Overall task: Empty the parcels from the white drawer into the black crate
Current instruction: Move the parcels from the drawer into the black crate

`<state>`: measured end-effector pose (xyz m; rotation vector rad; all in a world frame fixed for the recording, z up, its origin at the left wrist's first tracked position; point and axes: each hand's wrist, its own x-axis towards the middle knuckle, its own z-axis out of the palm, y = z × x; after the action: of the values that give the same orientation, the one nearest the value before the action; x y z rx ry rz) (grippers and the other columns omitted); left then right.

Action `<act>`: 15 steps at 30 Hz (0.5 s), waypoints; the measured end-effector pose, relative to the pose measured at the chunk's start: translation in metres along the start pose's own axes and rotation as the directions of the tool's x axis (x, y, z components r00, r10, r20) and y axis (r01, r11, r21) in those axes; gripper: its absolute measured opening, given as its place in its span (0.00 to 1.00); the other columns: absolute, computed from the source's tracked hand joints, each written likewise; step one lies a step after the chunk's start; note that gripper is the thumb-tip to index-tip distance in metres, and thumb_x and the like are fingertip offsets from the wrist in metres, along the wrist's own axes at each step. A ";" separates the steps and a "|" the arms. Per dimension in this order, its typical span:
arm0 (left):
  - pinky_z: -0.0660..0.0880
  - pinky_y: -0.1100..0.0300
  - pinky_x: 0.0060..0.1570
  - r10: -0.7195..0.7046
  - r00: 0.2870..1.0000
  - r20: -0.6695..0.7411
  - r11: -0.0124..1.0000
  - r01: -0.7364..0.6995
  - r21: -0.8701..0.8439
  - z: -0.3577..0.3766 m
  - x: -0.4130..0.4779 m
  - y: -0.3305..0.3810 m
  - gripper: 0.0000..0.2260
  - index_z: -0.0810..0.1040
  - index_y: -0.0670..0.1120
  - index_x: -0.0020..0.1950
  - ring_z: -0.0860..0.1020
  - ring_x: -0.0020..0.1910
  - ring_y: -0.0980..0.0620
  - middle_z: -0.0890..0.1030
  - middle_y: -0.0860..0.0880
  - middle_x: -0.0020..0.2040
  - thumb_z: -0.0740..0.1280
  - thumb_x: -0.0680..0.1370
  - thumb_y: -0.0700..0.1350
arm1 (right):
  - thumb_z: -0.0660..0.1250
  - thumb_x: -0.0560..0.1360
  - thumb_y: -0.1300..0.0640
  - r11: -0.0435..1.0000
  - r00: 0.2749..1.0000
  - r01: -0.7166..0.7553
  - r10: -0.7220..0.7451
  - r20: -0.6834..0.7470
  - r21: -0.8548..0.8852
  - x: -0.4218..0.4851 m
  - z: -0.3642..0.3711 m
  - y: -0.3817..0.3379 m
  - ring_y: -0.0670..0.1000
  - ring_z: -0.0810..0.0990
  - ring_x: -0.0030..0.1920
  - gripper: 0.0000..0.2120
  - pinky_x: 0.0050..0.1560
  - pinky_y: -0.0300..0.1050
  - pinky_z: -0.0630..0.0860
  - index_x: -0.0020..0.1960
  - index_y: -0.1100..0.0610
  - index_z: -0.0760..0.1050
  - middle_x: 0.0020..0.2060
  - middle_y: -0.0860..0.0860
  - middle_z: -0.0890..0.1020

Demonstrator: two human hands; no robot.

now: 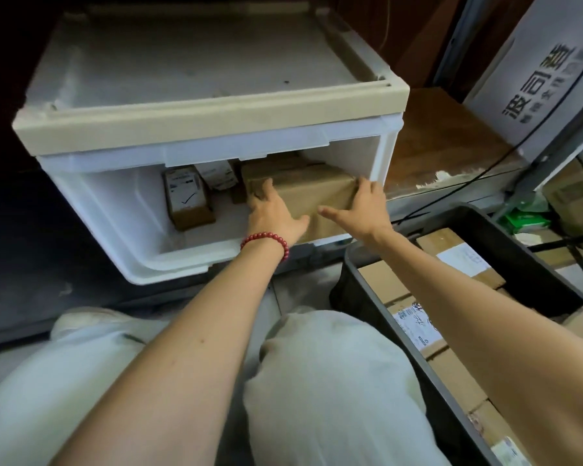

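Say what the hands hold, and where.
Both grip the big box in the drawer: left hand at its left end, right hand at its right corner.

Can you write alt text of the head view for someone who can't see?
A person's left hand and right hand grip the sides of a large brown parcel in an open white drawer. Beside it stand smaller parcels; a black crate of parcels sits at right.
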<state>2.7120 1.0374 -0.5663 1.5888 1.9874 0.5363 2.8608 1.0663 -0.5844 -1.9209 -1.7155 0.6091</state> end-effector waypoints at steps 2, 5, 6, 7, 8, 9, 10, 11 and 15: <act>0.69 0.48 0.64 -0.060 0.998 -0.030 0.993 0.057 -0.105 -0.005 0.000 0.004 0.43 0.47 0.47 0.78 0.68 0.68 0.37 0.57 0.38 0.74 0.72 0.73 0.53 | 0.75 0.68 0.40 0.990 0.998 -0.058 0.060 -0.006 0.130 0.000 0.002 0.006 0.58 0.67 0.68 0.43 0.71 0.54 0.66 0.72 0.61 0.61 0.67 0.58 0.66; 0.68 0.50 0.64 -0.074 0.995 -0.068 0.992 0.066 -0.108 -0.018 -0.005 0.008 0.46 0.47 0.44 0.78 0.67 0.69 0.38 0.57 0.39 0.74 0.75 0.71 0.51 | 0.78 0.64 0.41 0.919 0.994 -0.107 0.111 0.011 0.379 -0.012 -0.001 0.013 0.56 0.72 0.63 0.41 0.65 0.55 0.73 0.67 0.57 0.63 0.63 0.55 0.71; 0.68 0.51 0.65 -0.059 0.995 -0.077 0.995 0.052 -0.088 -0.021 -0.009 0.008 0.47 0.48 0.44 0.78 0.66 0.70 0.39 0.57 0.40 0.75 0.76 0.70 0.51 | 0.78 0.65 0.43 0.882 0.993 -0.114 0.110 0.036 0.456 -0.020 -0.003 0.015 0.55 0.73 0.63 0.39 0.64 0.53 0.74 0.65 0.55 0.61 0.63 0.54 0.71; 0.67 0.51 0.65 -0.041 0.996 -0.082 0.996 0.035 -0.078 -0.024 -0.013 0.008 0.48 0.48 0.45 0.78 0.66 0.70 0.39 0.56 0.41 0.75 0.76 0.69 0.51 | 0.77 0.67 0.45 0.844 0.993 -0.120 0.104 0.060 0.522 -0.029 -0.005 0.017 0.54 0.72 0.63 0.36 0.61 0.50 0.75 0.64 0.53 0.59 0.63 0.53 0.70; 0.67 0.50 0.66 -0.022 0.996 -0.081 0.997 0.016 -0.079 -0.026 -0.018 0.009 0.49 0.48 0.46 0.78 0.65 0.71 0.39 0.57 0.41 0.75 0.77 0.69 0.50 | 0.76 0.68 0.47 0.816 0.992 -0.126 0.102 0.073 0.564 -0.041 -0.008 0.018 0.53 0.72 0.62 0.34 0.58 0.47 0.75 0.63 0.52 0.57 0.62 0.52 0.69; 0.67 0.50 0.66 0.003 0.997 -0.074 0.996 -0.009 -0.085 -0.028 -0.023 0.009 0.49 0.48 0.47 0.78 0.65 0.71 0.39 0.57 0.42 0.75 0.77 0.68 0.51 | 0.75 0.69 0.48 0.790 0.992 -0.128 0.103 0.076 0.599 -0.052 -0.011 0.021 0.52 0.72 0.61 0.33 0.56 0.46 0.76 0.62 0.51 0.56 0.62 0.52 0.69; 0.67 0.49 0.66 0.036 0.998 -0.061 0.996 -0.041 -0.085 -0.028 -0.029 0.010 0.49 0.49 0.48 0.78 0.65 0.71 0.40 0.58 0.43 0.75 0.78 0.68 0.51 | 0.75 0.70 0.49 0.760 0.991 -0.131 0.110 0.074 0.636 -0.065 -0.016 0.023 0.51 0.72 0.60 0.32 0.56 0.48 0.76 0.62 0.51 0.56 0.61 0.51 0.69; 0.67 0.50 0.66 0.075 0.996 -0.045 0.994 -0.079 -0.074 -0.028 -0.036 0.011 0.48 0.49 0.49 0.78 0.65 0.70 0.40 0.59 0.44 0.74 0.77 0.68 0.52 | 0.75 0.70 0.49 0.724 0.990 -0.136 0.123 0.067 0.676 -0.076 -0.020 0.027 0.50 0.72 0.60 0.32 0.58 0.52 0.77 0.61 0.51 0.56 0.61 0.51 0.69; 0.67 0.53 0.64 0.244 0.968 0.049 0.970 -0.244 -0.014 -0.022 -0.067 0.022 0.45 0.52 0.50 0.77 0.66 0.70 0.44 0.62 0.45 0.72 0.76 0.68 0.52 | 0.75 0.70 0.48 0.601 0.972 -0.164 0.232 0.027 0.782 -0.125 -0.040 0.044 0.49 0.73 0.60 0.30 0.61 0.61 0.75 0.61 0.49 0.58 0.58 0.48 0.72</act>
<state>2.7256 0.9781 -0.5249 1.8370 1.7616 0.5904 2.9058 0.9357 -0.5802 -1.4392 -0.9040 1.1284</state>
